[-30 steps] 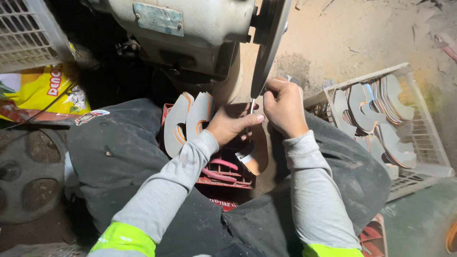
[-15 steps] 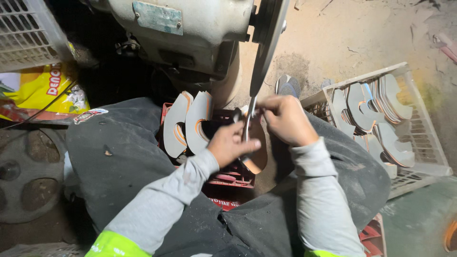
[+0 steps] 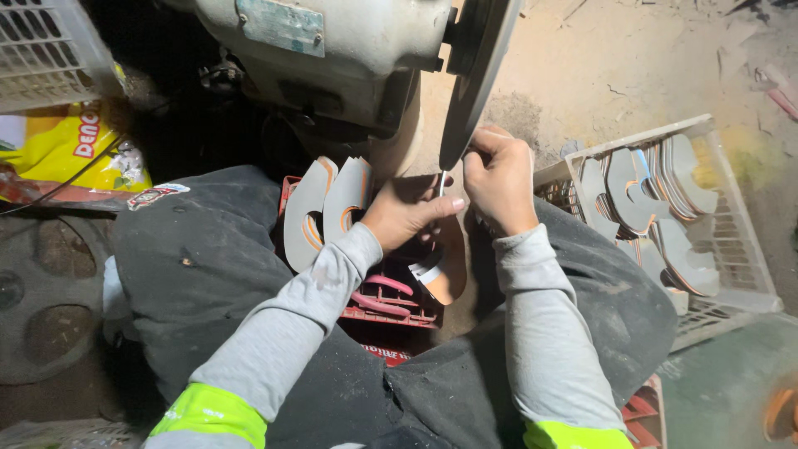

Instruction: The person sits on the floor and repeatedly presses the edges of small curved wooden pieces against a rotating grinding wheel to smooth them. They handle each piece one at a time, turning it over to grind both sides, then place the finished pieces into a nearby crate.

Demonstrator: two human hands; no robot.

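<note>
Head view: both hands meet at 12 o'clock from frame centre, right under the disc wheel (image 3: 478,75) of the bench machine (image 3: 332,50).

- Left hand (image 3: 407,218): closed in a pinch, thumb laid across towards the right hand, gripping the curved flat piece (image 3: 445,270).
- Right hand (image 3: 499,179): closed, fingers curled over the top of the same piece, knuckles just beside the wheel's lower rim.
- Piece: tan cut-out with a pale orange-lined edge, held on edge between the two hands. Its upper edge is at or touching the wheel rim; contact is hidden by the fingers, so can't tell. Its lower lobe hangs at 6 o'clock from the hands, above the red crate (image 3: 382,308).
- Red crate sits between the knees, with two more cut-outs (image 3: 324,208) standing upright at 9 o'clock from the left hand.
- White basket (image 3: 731,241) is at 3 o'clock, well apart, and holds a row of similar pieces (image 3: 640,191).
- Yellow bag (image 3: 66,150) is at 9 o'clock, at the far edge.

Step, as I read it: edge dressing, piece presented to the wheel with a two-hand hold.

Next move calls for feeding the curve along the rim by rotating the piece between both pinches, with light even pressure and the piece kept square to the disc. The right fingertips are the risk, being nearest the wheel.
</note>
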